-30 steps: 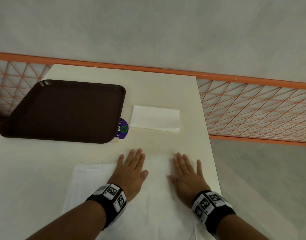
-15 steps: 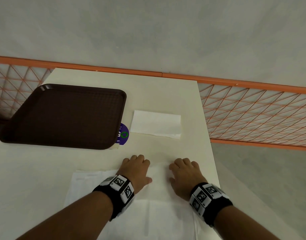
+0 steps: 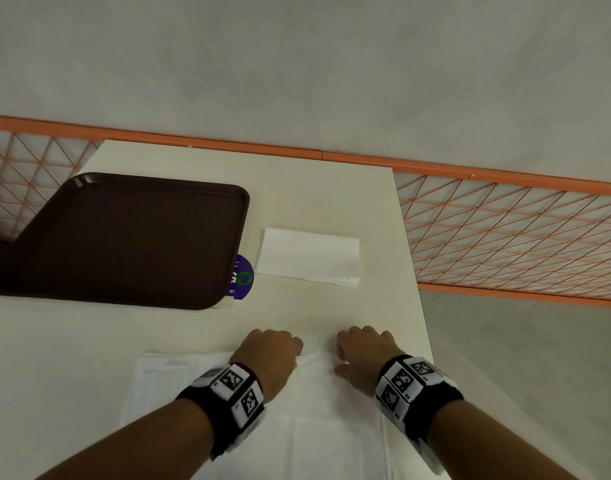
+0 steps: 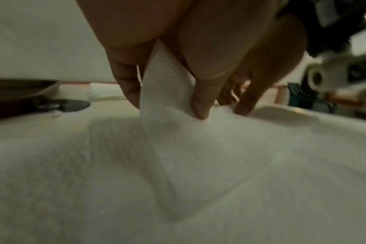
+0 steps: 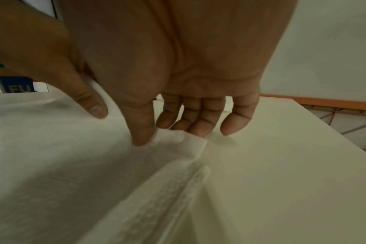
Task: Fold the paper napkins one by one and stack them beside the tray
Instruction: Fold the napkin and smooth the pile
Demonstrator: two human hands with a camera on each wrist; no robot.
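An unfolded white napkin (image 3: 318, 410) lies on the cream table at the near edge, on top of other napkins (image 3: 165, 375) that stick out to the left. My left hand (image 3: 269, 351) and right hand (image 3: 363, 351) sit curled on its far edge. In the left wrist view my left hand (image 4: 167, 107) pinches a raised ridge of napkin (image 4: 163, 79) between thumb and finger. My right hand (image 5: 169, 134) pinches the napkin's far right corner (image 5: 184, 140), thumb on top, fingers behind. One folded napkin (image 3: 307, 259) lies just right of the dark brown tray (image 3: 124, 237).
A round purple sticker (image 3: 243, 277) peeks out from under the tray's near right corner. The table's right edge (image 3: 422, 306) runs close to my right hand. An orange mesh railing (image 3: 505, 237) stands beyond the table, with grey floor behind it.
Both hands lay flat on the napkin with fingers stretched out; the fingers have since curled back and now pinch its far edge.
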